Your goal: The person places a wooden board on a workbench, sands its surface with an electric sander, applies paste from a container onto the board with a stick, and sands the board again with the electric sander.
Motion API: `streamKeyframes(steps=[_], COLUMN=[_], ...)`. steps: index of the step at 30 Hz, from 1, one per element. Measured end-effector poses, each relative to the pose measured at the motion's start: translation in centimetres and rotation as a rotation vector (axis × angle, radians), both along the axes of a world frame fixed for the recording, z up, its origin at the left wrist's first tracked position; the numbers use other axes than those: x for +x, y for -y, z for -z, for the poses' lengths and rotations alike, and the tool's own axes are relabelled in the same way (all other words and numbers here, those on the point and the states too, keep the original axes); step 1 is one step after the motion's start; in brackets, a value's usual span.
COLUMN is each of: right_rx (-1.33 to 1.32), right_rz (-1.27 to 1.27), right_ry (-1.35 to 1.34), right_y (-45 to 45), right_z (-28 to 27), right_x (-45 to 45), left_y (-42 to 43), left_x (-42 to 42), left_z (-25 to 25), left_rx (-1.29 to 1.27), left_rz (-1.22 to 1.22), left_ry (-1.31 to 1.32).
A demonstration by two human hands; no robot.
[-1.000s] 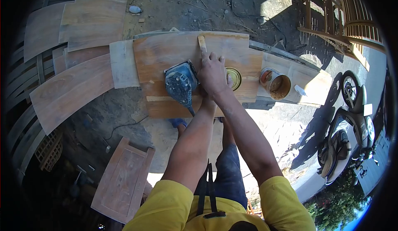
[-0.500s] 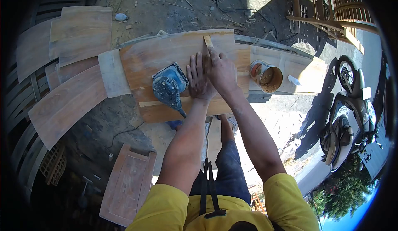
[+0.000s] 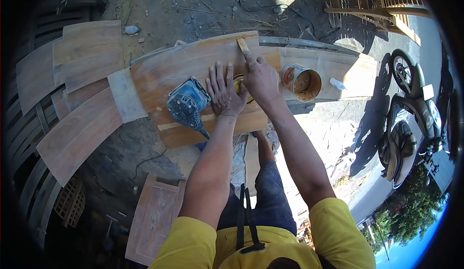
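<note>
My right hand (image 3: 262,81) grips a putty knife (image 3: 243,45), its blade touching the wooden panel (image 3: 193,56) near the far edge. My left hand (image 3: 224,91) lies flat on the same panel with its fingers spread. Between the two hands shows part of a round, yellowish, lid-like thing (image 3: 238,82), mostly hidden by them. Left of my left hand rests a dusty blue power sander (image 3: 186,105). An open can of brown filler (image 3: 302,82) stands just right of my right hand. Pale filler streaks mark the panel's near part.
Several more wooden panels (image 3: 79,129) lie at the left. A small white object (image 3: 338,83) sits on the board (image 3: 321,58) right of the can. A framed wooden door (image 3: 157,216) is at the lower left, a motorcycle (image 3: 408,119) and slatted wooden furniture (image 3: 372,8) at the right.
My left hand has shifted slightly left, away from the right hand, and its fingers have spread, uncovering part of the round lid-like thing. The putty knife stays near the panel's far edge.
</note>
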State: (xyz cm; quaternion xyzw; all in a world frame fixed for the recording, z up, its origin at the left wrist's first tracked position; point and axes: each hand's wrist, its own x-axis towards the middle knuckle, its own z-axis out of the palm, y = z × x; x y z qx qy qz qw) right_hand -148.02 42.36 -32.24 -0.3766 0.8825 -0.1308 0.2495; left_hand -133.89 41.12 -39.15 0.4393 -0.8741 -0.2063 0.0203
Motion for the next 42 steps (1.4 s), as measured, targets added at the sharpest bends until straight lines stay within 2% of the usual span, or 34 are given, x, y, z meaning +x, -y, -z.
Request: streamKeyframes(steps=[14, 17, 26, 29, 35, 38, 42], right_rx=[-0.019, 0.044, 0.012, 0.039, 0.067, 0.045, 0.044], right_rz=[0.019, 0.038, 0.039, 0.003, -0.010, -0.020, 0.006], right_ry=[-0.063, -0.017, -0.022, -0.044, -0.010, -0.009, -0.016], right_y=[-1.6, -1.1, -1.3, -1.8, -0.8, -0.4, -1.2], right_z=[1.7, 0.3, -1.0, 0.1, -2.3, 0.0, -0.2], right_x=[-1.4, -2.1, -3.3, -3.6, -3.8, -2.9, -2.3], left_y=[0.1, 0.1, 0.0, 0.0, 0.1, -0.1, 0.1], left_x=[-0.3, -0.1, -0.3, 0.0, -0.3, 0.1, -0.1], left_z=[-0.2, -0.1, -0.3, -0.3, -0.4, -0.5, -0.6], left_rx=[-0.032, -0.049, -0.045, -0.055, -0.048, -0.030, -0.004], left_rz=[0.004, 0.004, 0.000, -0.002, -0.007, -0.010, -0.024], left_ry=[-0.008, -0.015, -0.018, -0.024, -0.036, -0.028, -0.040])
